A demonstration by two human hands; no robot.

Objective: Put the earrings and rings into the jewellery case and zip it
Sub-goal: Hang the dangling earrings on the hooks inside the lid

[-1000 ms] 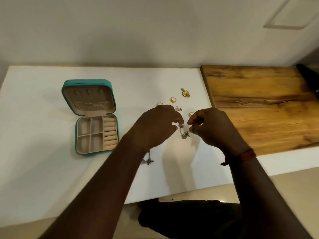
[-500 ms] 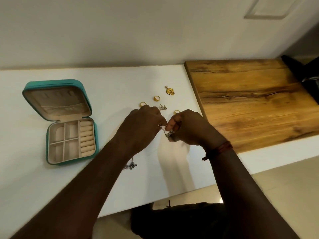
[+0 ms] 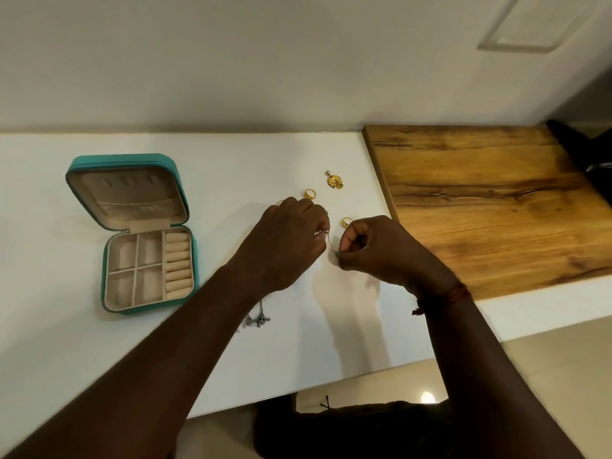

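A teal jewellery case [image 3: 109,160] lies open on the white table at the left, its beige compartments and ring rolls bare. My left hand [image 3: 288,240] and my right hand [image 3: 374,246] meet at the table's middle, both pinching one silver earring [image 3: 331,245] that hangs between their fingertips. A gold flower earring [image 3: 334,180] and a gold ring [image 3: 310,193] lie just beyond my hands. Another gold ring [image 3: 346,221] peeks out by my right hand. A second silver earring [image 3: 260,318] lies under my left forearm.
The white table [image 3: 49,243] runs to a wall behind and a front edge near me. A wooden board [image 3: 480,200] covers the right side. A dark object [image 3: 583,150] sits at the board's far right corner.
Both hands have stayed together on the silver earring, which now hangs stretched between the fingertips. The camera view has swung; the case and the other jewellery have not moved on the table.
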